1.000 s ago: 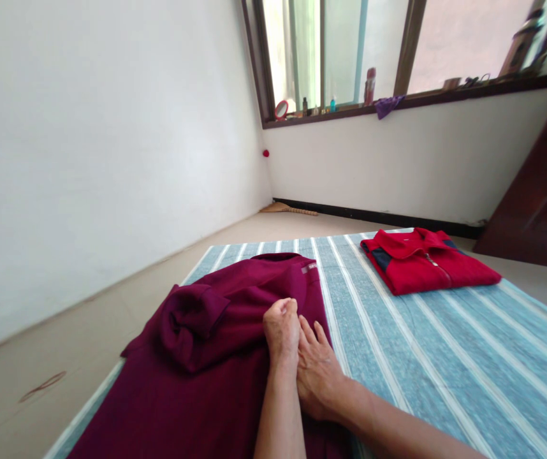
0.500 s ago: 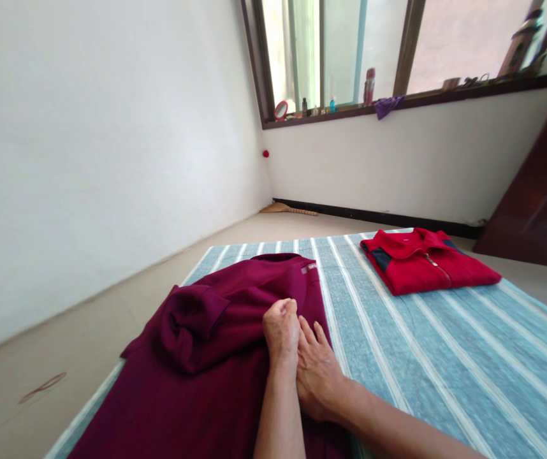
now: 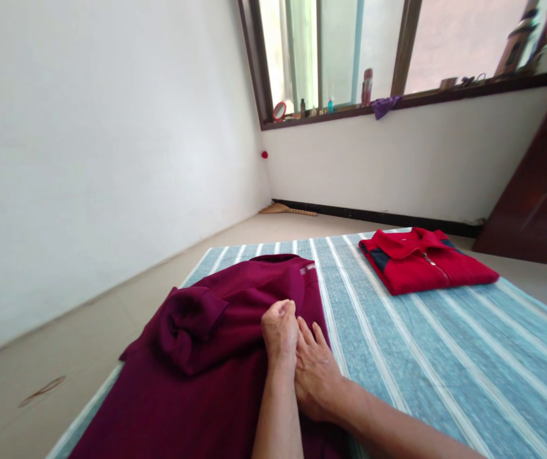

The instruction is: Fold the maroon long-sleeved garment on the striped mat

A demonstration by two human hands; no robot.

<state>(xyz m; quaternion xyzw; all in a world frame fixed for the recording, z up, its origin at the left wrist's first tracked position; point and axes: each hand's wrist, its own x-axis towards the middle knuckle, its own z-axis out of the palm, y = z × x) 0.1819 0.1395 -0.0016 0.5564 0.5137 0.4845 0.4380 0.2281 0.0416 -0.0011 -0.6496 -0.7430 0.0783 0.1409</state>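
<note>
While the right hand (image 3: 318, 370) lies flat on the maroon garment (image 3: 211, 389), the left hand (image 3: 280, 331) curls, its grip impossible to tell.

Here's the red zip-up jacket (image 3: 429, 271), neatly folded, collar at the far side, navy at the shoulders, lying on the blue-and-white striped cover (image 3: 445, 370). Off in the corner, a straw broom (image 3: 297, 211) lies on the pale floor (image 3: 77, 331) beside the black baseboard (image 3: 373, 216)! Up to the windowsill (image 3: 474, 91): a red-rimmed mirror (image 3: 279, 112), a small blue bottle (image 3: 331, 105), a reddish flask (image 3: 367, 88) standing tall, a purple cloth (image 3: 385, 107) draped over the edge. Far right, a dark reddish-brown door (image 3: 536, 204); lower left, a thin looped cord (image 3: 41, 391).
</note>
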